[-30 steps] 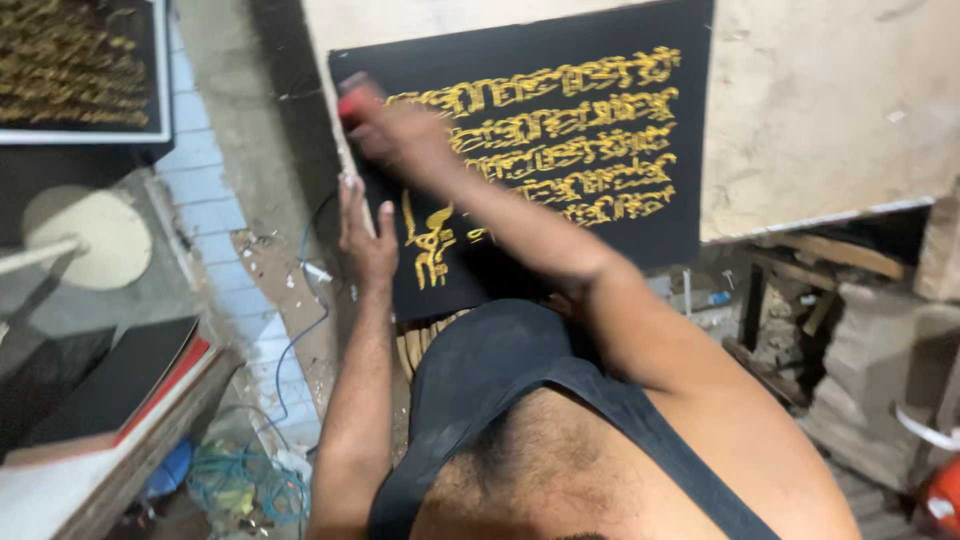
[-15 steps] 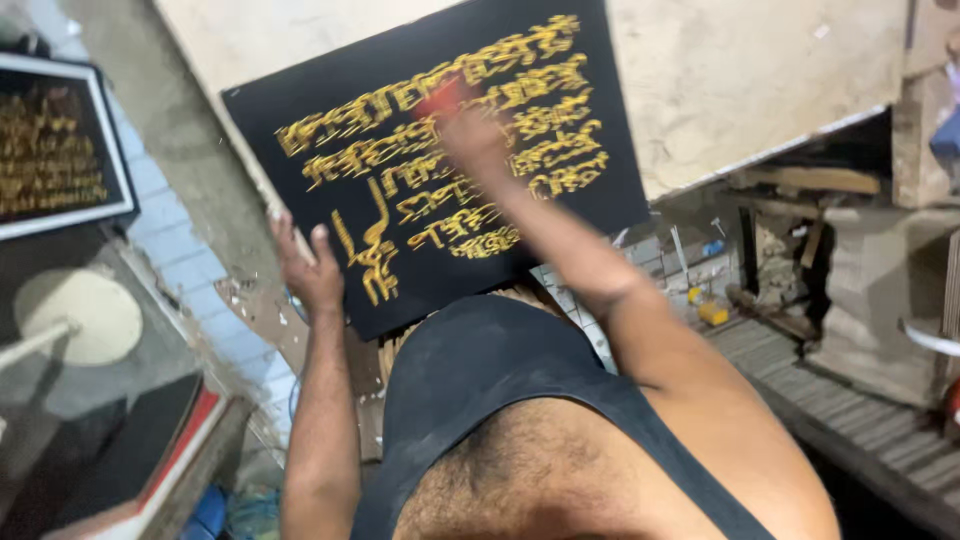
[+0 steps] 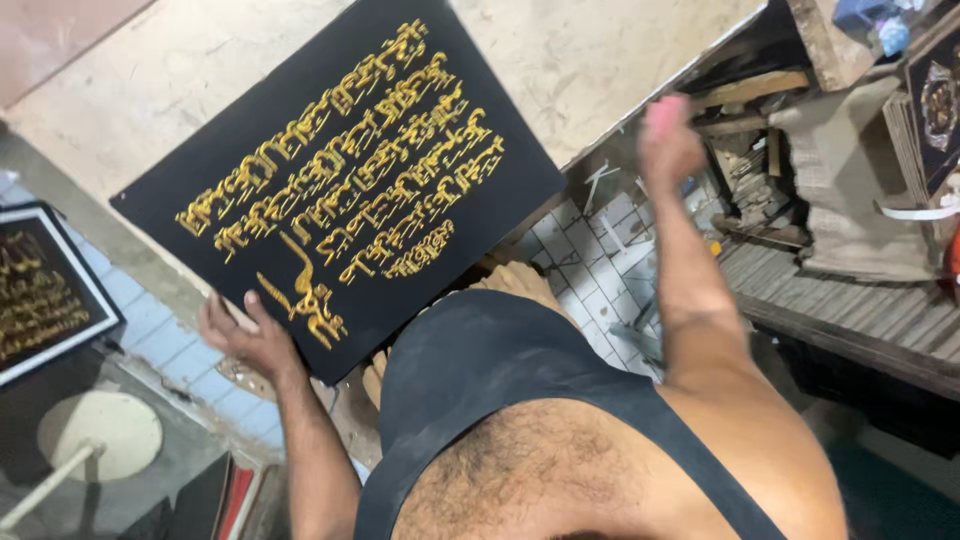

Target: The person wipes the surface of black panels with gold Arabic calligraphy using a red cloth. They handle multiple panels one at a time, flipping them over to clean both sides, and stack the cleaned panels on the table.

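Gripping black board (image 3: 340, 190) at 7 o'clock edge, left hand (image 3: 245, 335) closed; right hand (image 3: 668, 140) at 2 o'clock pinches pink object (image 3: 664, 112); keep board steady.

wall: pale, scuffed plaster slab (image 3: 600, 60) fills the top of the view, its lower edge running diagonally down to the tiled floor.
floor: small whitish tiles (image 3: 585, 260) with dark grout, dusty and littered, just right of the slab's lower edge; a light blue tiled strip (image 3: 170, 345) lies below the slab on its left.
bench: grey ribbed planks (image 3: 850, 300) well right of the slab, carrying a dusty grey sack (image 3: 850, 180) and wood scraps (image 3: 745, 90).
left corner: a framed dark panel (image 3: 45, 290) leans beside the blue strip; below it a pale round disc (image 3: 100, 435).
light: flat and even, no hard shadows.
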